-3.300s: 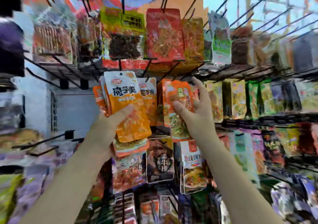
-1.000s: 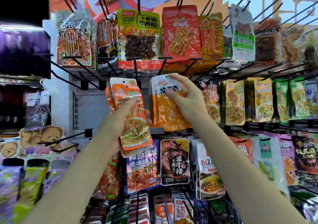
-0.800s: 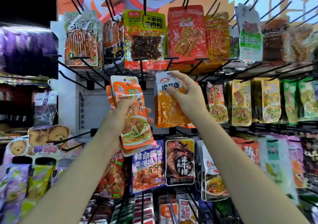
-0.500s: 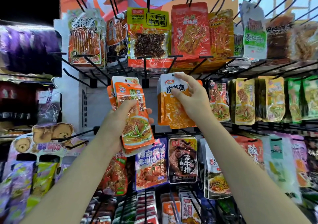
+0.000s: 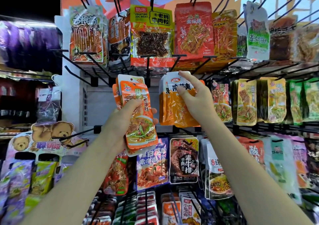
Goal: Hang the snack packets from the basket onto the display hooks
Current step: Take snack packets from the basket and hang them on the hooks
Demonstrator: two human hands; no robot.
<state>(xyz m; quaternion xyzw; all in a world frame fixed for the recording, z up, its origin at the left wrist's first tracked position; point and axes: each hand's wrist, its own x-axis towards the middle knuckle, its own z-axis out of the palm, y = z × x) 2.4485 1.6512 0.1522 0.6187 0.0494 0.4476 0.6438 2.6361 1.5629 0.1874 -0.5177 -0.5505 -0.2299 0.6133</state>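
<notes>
My left hand [image 5: 123, 119] grips a stack of orange snack packets [image 5: 138, 121] in front of the middle row of the display, thumb across the front packet. My right hand [image 5: 195, 98] pinches the white top of an orange-and-white packet [image 5: 179, 110], index finger at its upper edge and thumb on its printed label. That packet sits with others like it under a black display hook [image 5: 176, 60]. Whether its hole is on the hook is hidden by my fingers. The basket is out of view.
Rows of black hooks carry packets above, to the right and below. Bare hooks [image 5: 76, 67] jut out at the left of the middle row, and another bare hook [image 5: 76, 135] lower left. A bear-printed card display [image 5: 43, 138] stands at the left.
Since 3.3 s ago the orange-and-white packet has passed from my left hand's stack to my right hand. Over the last second my right hand lifted it slightly toward the hook; my left hand held still.
</notes>
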